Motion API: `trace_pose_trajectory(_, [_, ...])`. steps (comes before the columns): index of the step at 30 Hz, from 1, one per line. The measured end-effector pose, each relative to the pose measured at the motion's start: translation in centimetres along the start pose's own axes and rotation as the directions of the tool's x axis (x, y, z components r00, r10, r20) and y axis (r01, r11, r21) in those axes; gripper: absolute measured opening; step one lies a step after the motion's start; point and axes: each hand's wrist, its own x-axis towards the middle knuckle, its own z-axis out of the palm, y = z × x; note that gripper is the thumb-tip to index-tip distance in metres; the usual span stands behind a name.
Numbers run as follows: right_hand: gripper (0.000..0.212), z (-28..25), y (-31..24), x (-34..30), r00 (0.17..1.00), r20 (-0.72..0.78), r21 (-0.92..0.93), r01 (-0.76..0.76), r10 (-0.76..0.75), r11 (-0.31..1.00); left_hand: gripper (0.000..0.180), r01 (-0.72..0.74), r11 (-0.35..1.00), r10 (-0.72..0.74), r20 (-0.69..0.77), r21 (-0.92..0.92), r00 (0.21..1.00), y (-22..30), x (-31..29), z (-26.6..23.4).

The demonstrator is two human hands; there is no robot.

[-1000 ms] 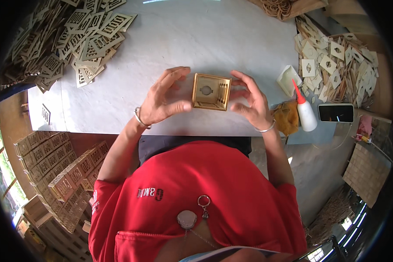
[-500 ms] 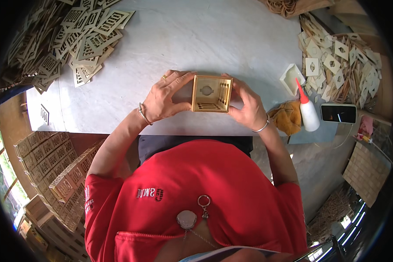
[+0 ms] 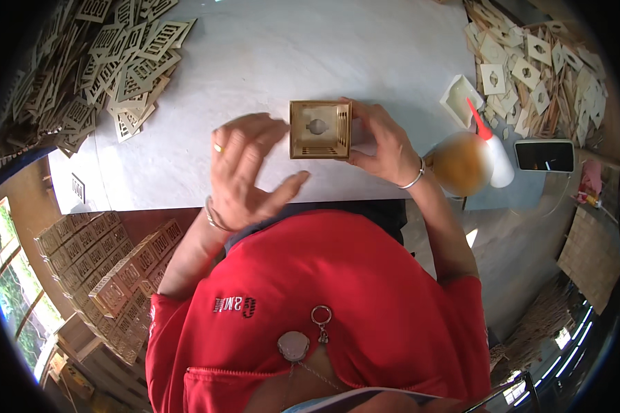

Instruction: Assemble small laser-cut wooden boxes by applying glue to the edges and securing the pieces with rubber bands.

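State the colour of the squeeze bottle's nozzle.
Red: the nozzle on the white squeeze bottle; best seen in the head view.

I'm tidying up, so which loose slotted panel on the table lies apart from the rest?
The single panel near the front left corner of the table; the others overlap in the heap.

Can't get a sharp read on blurred left hand [image 3: 235, 173]. Can't tell whether touching wooden box [image 3: 334, 129] or just beside. Can't see box underside, or all fingertips of right hand [image 3: 386, 146]. Only getting part of slotted-panel pile [image 3: 132, 77] and holed-plate pile [image 3: 527, 73], cut off up top. Can't make out folds in smeared cloth [image 3: 456, 165]. Can't identify tiny items below pink thing [image 3: 590, 173].
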Motion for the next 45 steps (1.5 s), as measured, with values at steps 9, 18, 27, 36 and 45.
trace_pose_trajectory(9, [0.074, 0.4, 0.2, -0.1, 0.997, -0.063, 0.001, 0.038, -0.038, 0.999, 0.024, -0.087, 0.966, 0.101, -0.044, 0.244, 0.994, 2.8, 0.5, 6.3])
trace_pose_trajectory(18, [0.076, -0.2, 0.1, -0.1, 0.999, -0.005, -0.046, 0.043, -0.044, 0.998, 0.029, -0.103, 0.978, 0.105, -0.002, 0.182, 0.994, 2.7, 0.8, 5.4])
trace_pose_trajectory(27, [0.039, -1.6, -2.9, 1.0, 0.885, 0.074, 0.640, -0.396, 0.460, 0.659, 0.027, 0.500, 0.678, -0.558, 0.066, -0.539, 0.827, -1.7, 1.0, 2.0])
trace_pose_trajectory(36, [0.023, 0.5, -2.2, 3.0, 0.784, 0.084, 0.782, -0.434, 0.615, 0.447, 0.022, 0.566, 0.269, -0.631, 0.301, -0.779, 0.715, -2.6, 1.7, 4.4])
trace_pose_trajectory(45, [0.024, 0.3, -1.1, 3.2, 0.862, 0.051, 0.645, -0.414, 0.505, 0.642, 0.018, 0.505, 0.387, -0.547, 0.249, -0.772, 0.800, -4.3, 0.6, 5.4])
